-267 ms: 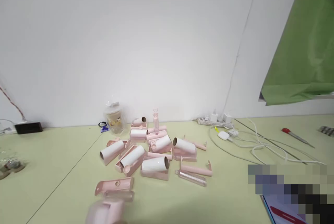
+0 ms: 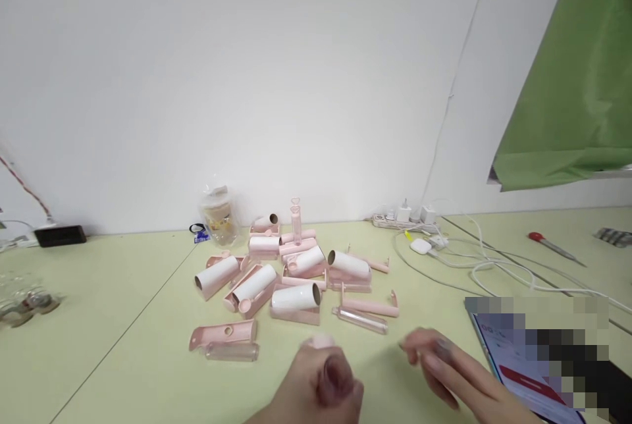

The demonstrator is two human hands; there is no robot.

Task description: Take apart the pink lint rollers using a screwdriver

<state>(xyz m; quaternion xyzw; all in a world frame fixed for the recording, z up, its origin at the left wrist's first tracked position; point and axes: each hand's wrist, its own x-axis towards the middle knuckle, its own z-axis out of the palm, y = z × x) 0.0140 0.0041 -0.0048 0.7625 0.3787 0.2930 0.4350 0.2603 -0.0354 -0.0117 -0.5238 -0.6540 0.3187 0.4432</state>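
My left hand (image 2: 316, 388) is curled into a fist low in the middle of the view, with a small pink piece (image 2: 318, 342) sticking out of its top. My right hand (image 2: 447, 371) is beside it, fingers spread and holding nothing. Just beyond both hands lies a heap of pink lint-roller parts with white rolls (image 2: 291, 272) on the pale green table (image 2: 123, 358). A pink cover (image 2: 224, 334) and a clear tube (image 2: 232, 351) lie left of my left hand. Another clear tube (image 2: 360, 320) and a pink handle (image 2: 370, 307) lie ahead of it.
A clear bagged jar (image 2: 217, 216) stands by the wall. A power strip (image 2: 405, 218) and white cables (image 2: 494, 272) run right. Farther right are a red-handled tool (image 2: 553, 246), a screen device (image 2: 533, 378) and a green cloth (image 2: 573, 81). At left a black box (image 2: 60, 236).
Both hands have come into view at the bottom. The blurred pink thing at the lower left is gone, and the view has tilted slightly downward.
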